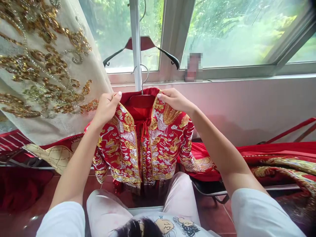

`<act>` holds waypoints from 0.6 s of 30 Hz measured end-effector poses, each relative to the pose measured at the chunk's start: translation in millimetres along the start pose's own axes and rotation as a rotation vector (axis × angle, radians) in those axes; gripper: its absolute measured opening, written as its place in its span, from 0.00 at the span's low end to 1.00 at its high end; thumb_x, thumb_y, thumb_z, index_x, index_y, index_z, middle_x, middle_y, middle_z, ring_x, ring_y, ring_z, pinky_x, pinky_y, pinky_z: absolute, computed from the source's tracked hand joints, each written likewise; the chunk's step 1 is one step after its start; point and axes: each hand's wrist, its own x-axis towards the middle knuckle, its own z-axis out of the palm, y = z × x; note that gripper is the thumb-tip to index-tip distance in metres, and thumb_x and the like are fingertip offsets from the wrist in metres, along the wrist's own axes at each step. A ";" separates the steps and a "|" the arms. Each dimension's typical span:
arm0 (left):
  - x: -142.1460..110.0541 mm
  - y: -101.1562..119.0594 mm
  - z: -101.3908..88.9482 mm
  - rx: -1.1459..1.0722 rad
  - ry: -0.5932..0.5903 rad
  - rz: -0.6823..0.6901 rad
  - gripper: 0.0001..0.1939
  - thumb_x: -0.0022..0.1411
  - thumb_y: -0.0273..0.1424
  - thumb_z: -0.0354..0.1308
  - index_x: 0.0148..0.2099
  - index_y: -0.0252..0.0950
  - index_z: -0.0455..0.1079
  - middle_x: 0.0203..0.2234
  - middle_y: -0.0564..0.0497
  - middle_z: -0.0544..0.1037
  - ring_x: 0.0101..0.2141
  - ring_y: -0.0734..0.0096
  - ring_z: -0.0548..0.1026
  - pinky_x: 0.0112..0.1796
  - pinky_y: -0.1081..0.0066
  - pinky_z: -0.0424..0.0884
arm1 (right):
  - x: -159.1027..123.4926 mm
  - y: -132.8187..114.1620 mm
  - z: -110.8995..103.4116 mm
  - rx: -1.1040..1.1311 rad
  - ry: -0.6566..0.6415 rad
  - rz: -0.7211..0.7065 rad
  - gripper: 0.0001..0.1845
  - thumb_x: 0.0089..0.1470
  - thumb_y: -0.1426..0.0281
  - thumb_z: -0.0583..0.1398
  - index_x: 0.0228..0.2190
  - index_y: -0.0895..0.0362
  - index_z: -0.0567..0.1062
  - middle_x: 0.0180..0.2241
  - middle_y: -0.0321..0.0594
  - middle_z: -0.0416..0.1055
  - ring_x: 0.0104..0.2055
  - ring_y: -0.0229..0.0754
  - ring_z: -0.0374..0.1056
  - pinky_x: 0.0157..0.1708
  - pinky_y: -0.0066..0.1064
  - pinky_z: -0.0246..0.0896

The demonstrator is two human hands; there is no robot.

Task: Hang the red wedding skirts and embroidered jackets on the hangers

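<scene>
A red jacket with gold and silver embroidery hangs in front of me on a dark red hanger, its front parted. At the left side of the collar my left hand is closed on the cloth, thumb on top. My right hand pinches the right side of the collar in the same way. Red ties dangle inside the neck opening. The hanger's metal hook rises beside a white upright pole. My curled fingers are partly hidden behind the fabric.
An unused dark hanger hangs higher up, before the windows. On the left drapes a cream cloth with gold sequins. Red embroidered garments lie to the right over a dark-framed support. A blurred-out item stands on the sill.
</scene>
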 end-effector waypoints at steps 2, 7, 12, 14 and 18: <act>-5.3 -7.6 -2.3 0.039 -0.046 0.046 0.25 0.65 0.48 0.44 0.22 0.39 0.48 0.17 0.57 0.51 0.20 0.76 0.53 0.27 0.72 0.58 | -8.3 5.2 -5.3 -0.020 -0.098 0.013 0.24 0.59 0.51 0.54 0.26 0.59 0.70 0.20 0.31 0.58 0.22 0.30 0.50 0.23 0.25 0.45; -8.8 -26.5 -24.2 0.079 -0.558 0.090 0.23 0.59 0.49 0.53 0.44 0.35 0.69 0.36 0.48 0.75 0.40 0.63 0.71 0.45 0.67 0.67 | -31.0 14.5 -20.3 -0.049 -0.242 0.070 0.26 0.53 0.56 0.61 0.50 0.58 0.72 0.43 0.41 0.74 0.40 0.40 0.68 0.39 0.30 0.62; 4.0 -29.7 -10.6 0.176 -0.395 0.071 0.26 0.60 0.48 0.51 0.49 0.31 0.71 0.40 0.47 0.78 0.40 0.61 0.73 0.42 0.67 0.69 | -27.6 6.6 -10.8 -0.009 -0.210 0.061 0.20 0.55 0.58 0.60 0.42 0.61 0.76 0.37 0.41 0.75 0.36 0.38 0.68 0.35 0.28 0.63; 10.5 -28.4 2.3 0.073 -0.419 0.071 0.27 0.61 0.49 0.50 0.47 0.31 0.72 0.38 0.47 0.78 0.38 0.64 0.73 0.38 0.70 0.69 | -22.5 2.0 -2.0 0.004 -0.164 0.090 0.18 0.56 0.59 0.59 0.39 0.61 0.76 0.32 0.39 0.74 0.32 0.35 0.67 0.31 0.26 0.62; 17.6 -25.1 11.5 0.049 -0.494 0.036 0.26 0.62 0.50 0.49 0.42 0.31 0.73 0.31 0.50 0.77 0.31 0.70 0.72 0.33 0.73 0.67 | -18.9 1.2 2.4 0.031 -0.126 0.136 0.16 0.55 0.60 0.61 0.38 0.61 0.77 0.31 0.38 0.74 0.31 0.35 0.68 0.30 0.25 0.63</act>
